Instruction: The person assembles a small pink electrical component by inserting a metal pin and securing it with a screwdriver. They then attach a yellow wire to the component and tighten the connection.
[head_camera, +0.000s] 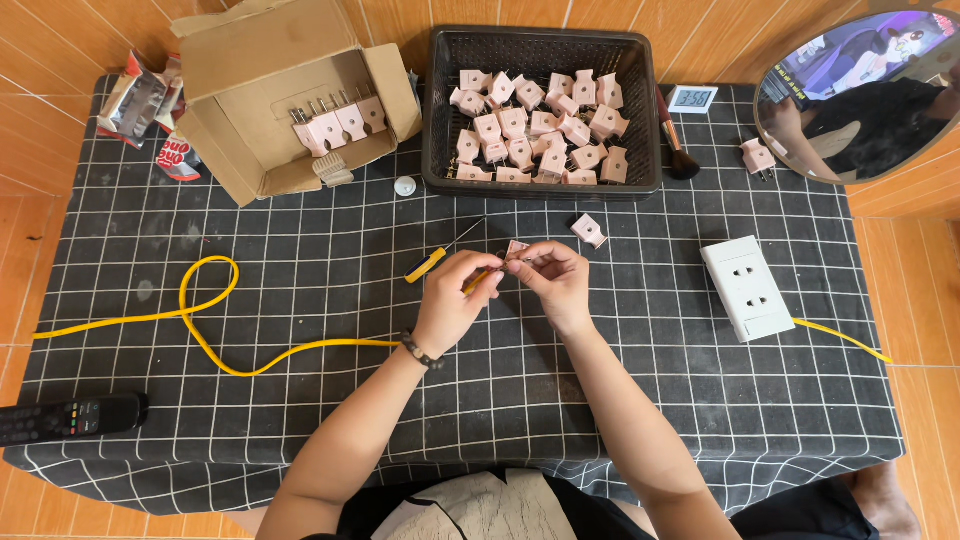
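Both hands meet over the middle of the table, which wears a black cloth with white squares. Left hand has its grip pinched shut on the end of a yellow cable, right where the cable comes up under the fingers. Right hand has its grip pinched on a small pink plug, held up just above the cloth. Fingertips of the two hands almost touch, and the plug sits between them.

The cable runs away to the left across the cloth and makes one big loop. A screwdriver with a yellow and blue handle lies just beside the left hand. One loose pink plug piece lies near the right hand, a little farther back.

At the back of the table stands a black basket full of pink plugs. Left of it is an open cardboard box with a few more pink plugs inside. A small white round cap lies between the box and the basket.

On the right side lies a white socket block, with a yellow wire coming out of it. A black remote lies at the left front edge. A round mirror leans at the far right corner, with one more pink plug beside it.
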